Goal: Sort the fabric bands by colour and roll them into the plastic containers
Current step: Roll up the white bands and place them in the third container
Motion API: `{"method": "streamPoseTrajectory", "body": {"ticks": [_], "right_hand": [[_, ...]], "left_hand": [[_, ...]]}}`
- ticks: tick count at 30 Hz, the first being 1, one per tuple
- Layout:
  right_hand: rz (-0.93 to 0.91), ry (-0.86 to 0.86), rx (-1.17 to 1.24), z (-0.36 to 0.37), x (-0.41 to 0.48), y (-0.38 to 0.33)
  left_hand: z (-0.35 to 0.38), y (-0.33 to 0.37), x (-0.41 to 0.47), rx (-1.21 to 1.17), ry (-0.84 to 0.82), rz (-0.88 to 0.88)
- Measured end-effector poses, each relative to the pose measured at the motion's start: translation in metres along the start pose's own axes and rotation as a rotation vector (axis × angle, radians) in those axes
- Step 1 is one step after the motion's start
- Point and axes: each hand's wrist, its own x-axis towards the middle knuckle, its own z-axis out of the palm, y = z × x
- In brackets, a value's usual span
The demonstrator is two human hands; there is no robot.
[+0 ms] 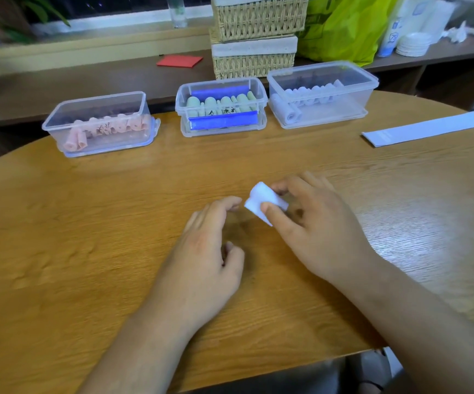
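Observation:
My right hand (312, 223) grips a rolled pale lilac band (258, 199) between thumb and fingers, just above the wooden table (88, 251). My left hand (207, 248) rests beside it, fingers loosely curled and holding nothing, its index tip close to the roll. Three clear plastic containers stand in a row at the far side. The left container (68, 120) holds pink rolls, the middle container (184, 109) with blue clips holds pale green rolls, and the right container (355, 81) holds lilac rolls. Flat lilac bands (426, 129) lie stacked at the far right.
Behind the containers stand two stacked wicker baskets (255, 38), a yellow-green bag (343, 27) and a red card (179, 61) on a low shelf. Cups and stacked white plates (412, 44) sit at the far right. The table's near edge curves just below my forearms.

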Motion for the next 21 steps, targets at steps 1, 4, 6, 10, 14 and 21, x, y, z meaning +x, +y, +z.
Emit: {"method": "streamPoseTrajectory", "body": {"ticks": [1,4,6,10,14,21], "right_hand": [[0.048,-0.017,0.141,-0.001,-0.002,0.000],[0.188,-0.131,0.492,-0.007,-0.006,-0.005],[0.237,-0.183,0.643,-0.010,-0.007,-0.008],[0.366,-0.280,0.930,-0.014,-0.006,-0.013],[0.501,-0.432,1.259,-0.017,-0.010,-0.022],[0.508,-0.606,1.277,-0.017,-0.015,-0.029]], "left_hand": [[0.000,-0.001,0.000,-0.016,0.021,-0.004],[0.000,-0.002,0.001,-0.059,0.076,-0.011],[0.000,-0.001,0.001,-0.072,0.093,0.011],[-0.001,0.003,0.000,-0.092,0.072,0.075],[-0.001,0.008,-0.002,-0.098,0.055,0.101],[-0.004,0.011,-0.002,-0.100,0.146,0.133]]}}
